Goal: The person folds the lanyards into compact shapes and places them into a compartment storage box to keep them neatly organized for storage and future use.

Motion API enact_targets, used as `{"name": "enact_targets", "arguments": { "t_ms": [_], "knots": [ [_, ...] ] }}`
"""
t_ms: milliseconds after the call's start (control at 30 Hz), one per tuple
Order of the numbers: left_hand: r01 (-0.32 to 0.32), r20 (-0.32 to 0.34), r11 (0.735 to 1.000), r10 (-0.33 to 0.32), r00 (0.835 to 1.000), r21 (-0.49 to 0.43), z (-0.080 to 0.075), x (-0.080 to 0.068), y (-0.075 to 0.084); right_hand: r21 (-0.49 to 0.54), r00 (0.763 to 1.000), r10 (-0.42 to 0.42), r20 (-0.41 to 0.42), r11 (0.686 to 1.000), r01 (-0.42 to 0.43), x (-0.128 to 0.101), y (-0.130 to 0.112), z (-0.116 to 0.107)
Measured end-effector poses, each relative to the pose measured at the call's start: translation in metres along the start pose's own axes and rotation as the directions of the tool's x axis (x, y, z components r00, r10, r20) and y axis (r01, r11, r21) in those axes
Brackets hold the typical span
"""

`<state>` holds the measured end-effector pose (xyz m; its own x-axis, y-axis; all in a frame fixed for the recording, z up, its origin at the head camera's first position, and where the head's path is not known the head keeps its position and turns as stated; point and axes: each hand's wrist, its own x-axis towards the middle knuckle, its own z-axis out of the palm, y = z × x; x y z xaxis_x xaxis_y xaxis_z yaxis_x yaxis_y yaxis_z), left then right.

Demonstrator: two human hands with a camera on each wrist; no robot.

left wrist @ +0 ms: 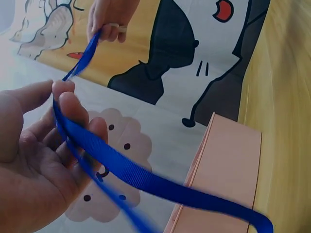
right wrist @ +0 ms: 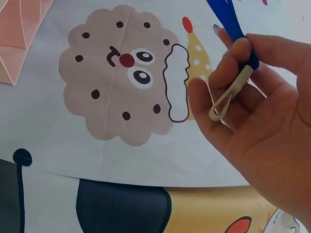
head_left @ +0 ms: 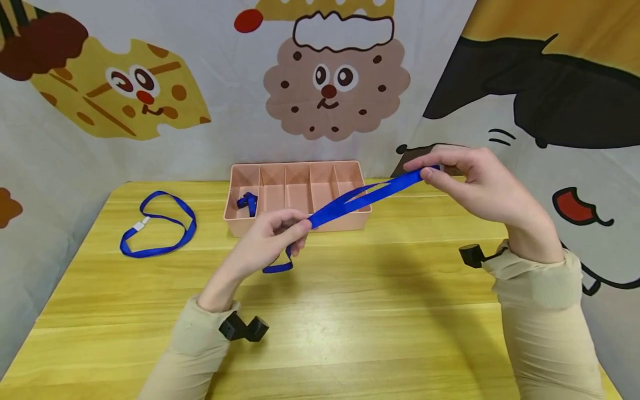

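table (head_left: 350, 311): yellow wood-grain top, cartoon-print cloth hung behind and at both sides.
organizer tray (head_left: 295, 222): pink, five compartments in a row, sits at the back middle of the table; small blue strap piece (head_left: 248, 202) lies in the leftmost compartment.
spare lanyard (head_left: 157, 225): blue loop with white clip, flat on the table, left of the tray, well apart from both hands.
held lanyard (head_left: 360, 197): blue strap stretched taut in the air over the tray's front right, running from low left up to the right; loose end (head_left: 277, 268) hangs below the left hand down to the table.
right hand (head_left: 480, 183): raised above the table right of the tray, fingers curled, thumb and fingertips pinch the strap's upper end; wrist view shows the beige plastic clip (right wrist: 228, 97) tucked in its fingers.
left hand (head_left: 272, 239): in front of the tray, thumb and forefinger pinch the strap's lower part, other fingers loosely bent with the strap across them.
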<state>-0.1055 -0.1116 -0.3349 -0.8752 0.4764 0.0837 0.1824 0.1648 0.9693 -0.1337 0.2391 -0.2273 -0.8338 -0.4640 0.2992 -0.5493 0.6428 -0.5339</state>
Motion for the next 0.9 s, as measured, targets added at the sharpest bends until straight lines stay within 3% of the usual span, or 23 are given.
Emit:
{"name": "enact_targets", "arguments": {
  "t_ms": [167,400,600,900],
  "knots": [
    [0.003,0.032,1.000,-0.003,0.999,-0.024,0.004,0.003,0.003,-0.010,0.998,-0.055,-0.037,0.998,0.055,0.001,-0.002,0.000],
    [-0.049,0.042,0.997,0.052,0.998,-0.056,0.010,0.004,0.005,-0.045,0.981,-0.165,-0.104,0.986,0.161,0.007,-0.001,-0.003],
    [-0.058,0.027,0.997,0.059,0.998,-0.058,0.014,0.004,0.004,-0.062,0.975,-0.187,-0.117,0.982,0.180,0.011,0.001,-0.006],
    [-0.062,-0.029,0.997,0.061,0.998,-0.035,0.025,0.003,0.008,0.010,0.972,-0.188,-0.141,0.982,0.191,0.018,0.006,-0.005]
  ]
}}
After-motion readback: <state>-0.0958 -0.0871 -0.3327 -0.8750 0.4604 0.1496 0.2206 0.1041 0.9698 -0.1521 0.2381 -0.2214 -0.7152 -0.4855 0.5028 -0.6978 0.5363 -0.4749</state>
